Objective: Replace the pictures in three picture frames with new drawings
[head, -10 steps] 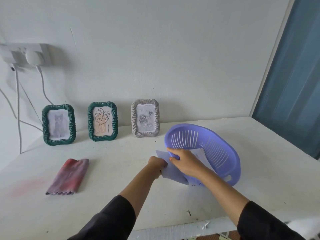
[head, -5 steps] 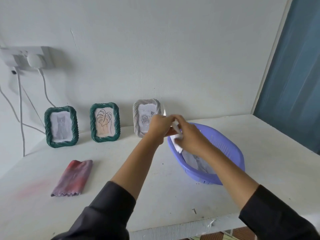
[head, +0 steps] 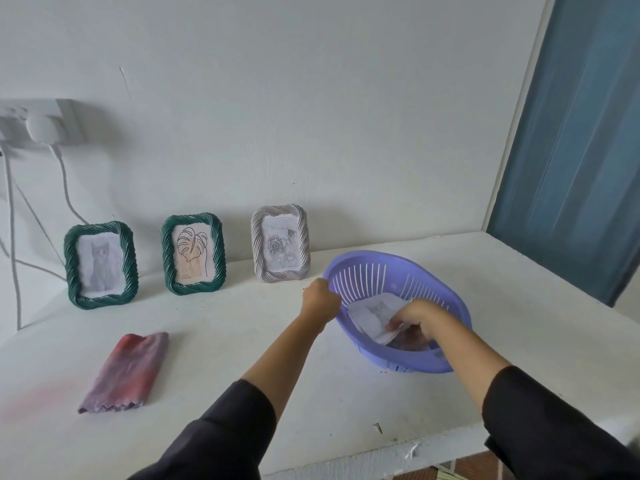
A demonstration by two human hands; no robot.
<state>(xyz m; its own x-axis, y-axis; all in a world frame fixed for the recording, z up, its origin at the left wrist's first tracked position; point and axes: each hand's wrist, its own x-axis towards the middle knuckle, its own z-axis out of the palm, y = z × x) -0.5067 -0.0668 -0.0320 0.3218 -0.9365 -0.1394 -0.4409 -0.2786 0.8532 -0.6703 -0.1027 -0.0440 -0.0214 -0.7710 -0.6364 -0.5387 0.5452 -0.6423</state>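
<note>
Toward the bench's right side, the right hand [head: 415,318] reaches into the purple basket [head: 450,299] and pinches the white papers [head: 375,315] lying inside it. The left hand [head: 320,299] is clenched on the basket's left rim. Along the back edge, against the wall, stand three frames: cat [head: 100,265], leaf [head: 193,252], rose [head: 280,243], all well beyond both hands.

You've got a smooth plastic basket [head: 446,308], thin paper sheets [head: 372,313], a soft cloth [head: 126,372] and a matt table [head: 214,341].
</note>
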